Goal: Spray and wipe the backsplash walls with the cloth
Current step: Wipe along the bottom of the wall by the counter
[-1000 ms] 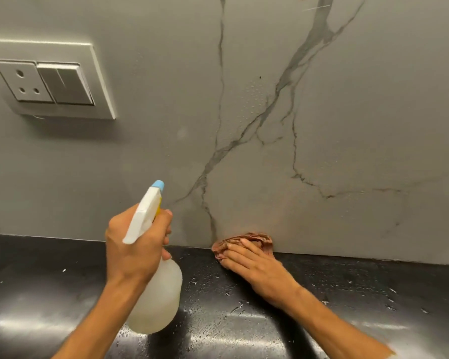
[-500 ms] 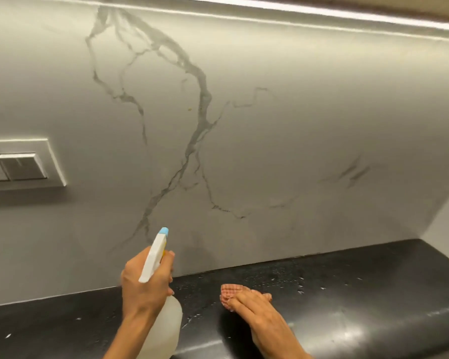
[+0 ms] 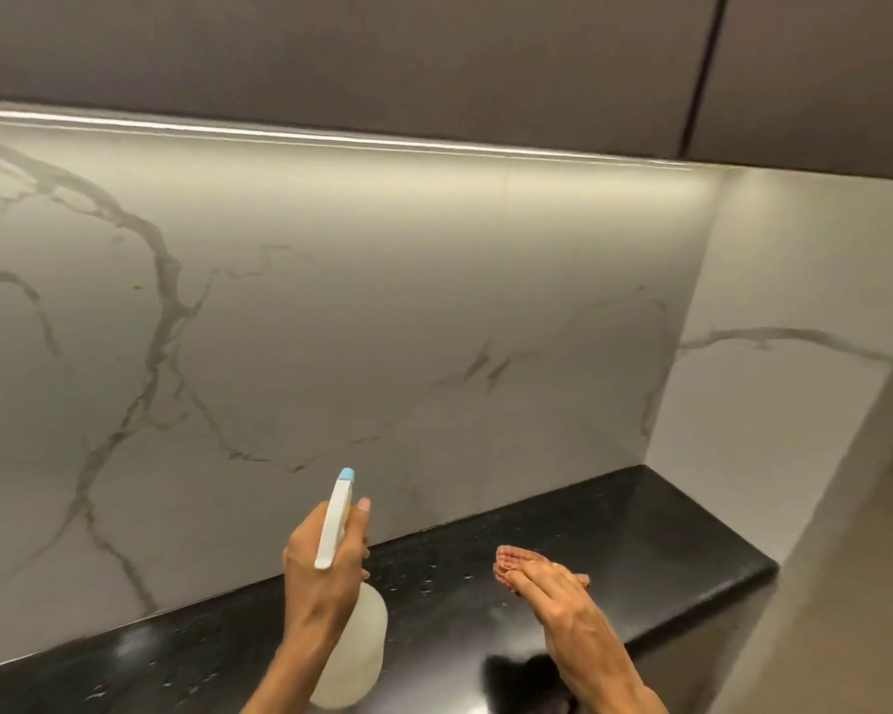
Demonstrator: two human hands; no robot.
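Veined marble backsplash [image 3: 382, 301] open up to the lit cabinet [image 3: 382, 54] edge and right corner, left hand [image 3: 326, 564] gripping spray bottle [image 3: 362, 651] before it, right hand [image 3: 563, 605] straight-fingered over pink cloth [image 3: 509, 559] above the wet black surface [image 3: 640, 533].

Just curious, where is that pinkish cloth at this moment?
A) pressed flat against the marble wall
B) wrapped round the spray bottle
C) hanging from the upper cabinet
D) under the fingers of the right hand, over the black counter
D: the cloth peeks out from beneath the right hand, whose fingers lie straight across it, over the black counter and apart from the marble wall.
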